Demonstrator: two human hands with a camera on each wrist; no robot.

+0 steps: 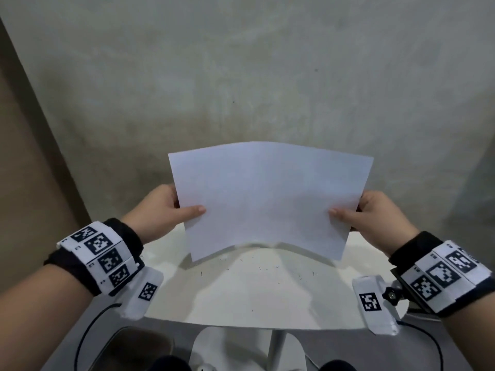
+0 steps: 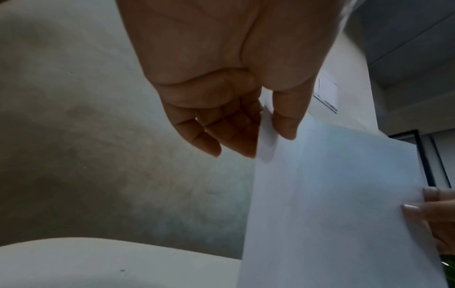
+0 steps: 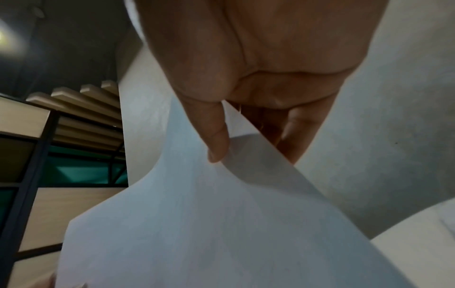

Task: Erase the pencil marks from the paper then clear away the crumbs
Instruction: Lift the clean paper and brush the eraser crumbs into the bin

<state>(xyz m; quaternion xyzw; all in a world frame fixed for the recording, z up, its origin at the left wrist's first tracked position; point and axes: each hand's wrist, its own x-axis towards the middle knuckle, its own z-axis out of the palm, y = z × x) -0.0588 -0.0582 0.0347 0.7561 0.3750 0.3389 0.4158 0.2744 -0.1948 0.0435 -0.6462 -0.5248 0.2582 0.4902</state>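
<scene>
A white sheet of paper (image 1: 267,199) is held up in the air above the far part of a small white table (image 1: 257,295), tilted and bowed along its middle. My left hand (image 1: 163,212) pinches its left edge, thumb on the near face, fingers behind. My right hand (image 1: 375,215) pinches its right edge the same way. In the left wrist view the paper (image 2: 339,204) runs down from my left hand (image 2: 261,124). The right wrist view shows my thumb on the paper (image 3: 221,224). Small dark crumbs (image 1: 259,269) lie scattered on the table under the sheet. No marks show on the paper.
A grey concrete wall (image 1: 241,76) stands right behind the table. A white pedestal base (image 1: 249,346) and dark cables lie on the floor below. A metal and wood shelf (image 3: 49,136) stands off to the left in the right wrist view.
</scene>
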